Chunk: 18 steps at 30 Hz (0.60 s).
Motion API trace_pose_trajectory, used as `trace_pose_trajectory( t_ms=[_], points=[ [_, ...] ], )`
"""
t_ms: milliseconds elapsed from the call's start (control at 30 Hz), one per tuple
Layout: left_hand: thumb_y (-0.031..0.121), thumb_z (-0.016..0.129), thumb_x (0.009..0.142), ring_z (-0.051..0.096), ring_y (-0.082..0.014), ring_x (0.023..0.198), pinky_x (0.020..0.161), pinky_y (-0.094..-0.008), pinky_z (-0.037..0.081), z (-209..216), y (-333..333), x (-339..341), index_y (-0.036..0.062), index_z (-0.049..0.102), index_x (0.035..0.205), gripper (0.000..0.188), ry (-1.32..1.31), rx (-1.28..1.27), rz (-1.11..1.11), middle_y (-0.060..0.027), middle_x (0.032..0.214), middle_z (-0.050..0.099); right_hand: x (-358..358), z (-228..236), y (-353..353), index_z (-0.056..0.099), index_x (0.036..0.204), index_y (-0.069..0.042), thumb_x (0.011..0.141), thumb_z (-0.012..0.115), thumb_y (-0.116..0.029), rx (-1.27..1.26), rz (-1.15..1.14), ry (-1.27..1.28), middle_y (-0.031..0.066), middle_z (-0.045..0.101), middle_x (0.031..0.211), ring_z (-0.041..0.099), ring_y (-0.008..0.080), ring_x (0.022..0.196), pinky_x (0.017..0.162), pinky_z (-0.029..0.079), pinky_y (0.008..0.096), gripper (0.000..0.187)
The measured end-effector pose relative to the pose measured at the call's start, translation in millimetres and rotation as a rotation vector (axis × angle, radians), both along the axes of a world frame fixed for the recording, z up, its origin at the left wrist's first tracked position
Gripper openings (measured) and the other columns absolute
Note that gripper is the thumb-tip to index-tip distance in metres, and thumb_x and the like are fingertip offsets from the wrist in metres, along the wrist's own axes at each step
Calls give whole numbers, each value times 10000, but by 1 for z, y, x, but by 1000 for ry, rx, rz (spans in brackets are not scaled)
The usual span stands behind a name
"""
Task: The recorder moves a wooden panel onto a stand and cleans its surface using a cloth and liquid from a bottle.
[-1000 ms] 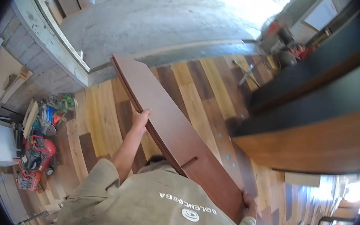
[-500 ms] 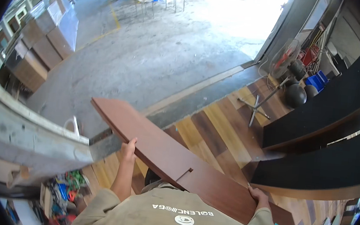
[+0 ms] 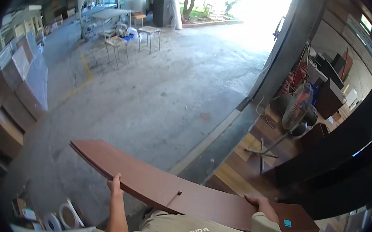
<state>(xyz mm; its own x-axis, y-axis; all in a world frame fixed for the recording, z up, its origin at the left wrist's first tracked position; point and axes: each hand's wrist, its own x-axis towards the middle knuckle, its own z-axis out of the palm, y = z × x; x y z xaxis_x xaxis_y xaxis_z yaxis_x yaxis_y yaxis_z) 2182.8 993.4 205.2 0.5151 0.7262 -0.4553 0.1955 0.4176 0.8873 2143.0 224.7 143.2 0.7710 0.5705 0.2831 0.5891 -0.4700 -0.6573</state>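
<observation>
Across the front of my body lies a long reddish-brown board (image 3: 153, 175), with a small notch near its middle and a blue sticker (image 3: 287, 223) towards the right end. A line along its left end looks like two layers, one on the other. My left hand (image 3: 116, 184) grips the near edge left of the middle, thumb on top. Over the far edge on the right, my right hand (image 3: 257, 201) is closed round the board, its fingers partly hidden. The board's underside does not show.
A pedestal fan (image 3: 298, 106) stands on the wood-patterned floor at right, beside large black curved panels (image 3: 324, 169). Wrapped cardboard boxes (image 3: 9, 117) are stacked at left. Rolls (image 3: 69, 215) sit at lower left. Small stools (image 3: 150, 31) stand farther off on the concrete floor (image 3: 162, 87).
My view has turned up and moved towards the concrete floor. The board has swung closer to level across me, still in both hands; the fan and black panels now appear lower.
</observation>
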Motion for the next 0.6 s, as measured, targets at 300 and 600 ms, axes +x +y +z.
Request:
trace_pose_trajectory(
  t_ms=[300,600],
  points=[
    [62,685,850,634,-313,1170,989,-493,541,-64,150,262,-75,500,1407,603,-21,-73,25,-176,1325,613,307,42,212,569,1423,-51,964,404,-690,-748,-674,1103,151,490,1534,413,320,1459,1206,320,407,804],
    [132,698,876,657,-316,1086,863,-496,588,-95,262,547,-74,522,1327,526,-93,-228,28,-160,1258,615,675,20,304,685,1291,-87,980,408,-655,-1022,-622,870,143,620,1399,537,316,1356,1114,423,428,704]
  ],
)
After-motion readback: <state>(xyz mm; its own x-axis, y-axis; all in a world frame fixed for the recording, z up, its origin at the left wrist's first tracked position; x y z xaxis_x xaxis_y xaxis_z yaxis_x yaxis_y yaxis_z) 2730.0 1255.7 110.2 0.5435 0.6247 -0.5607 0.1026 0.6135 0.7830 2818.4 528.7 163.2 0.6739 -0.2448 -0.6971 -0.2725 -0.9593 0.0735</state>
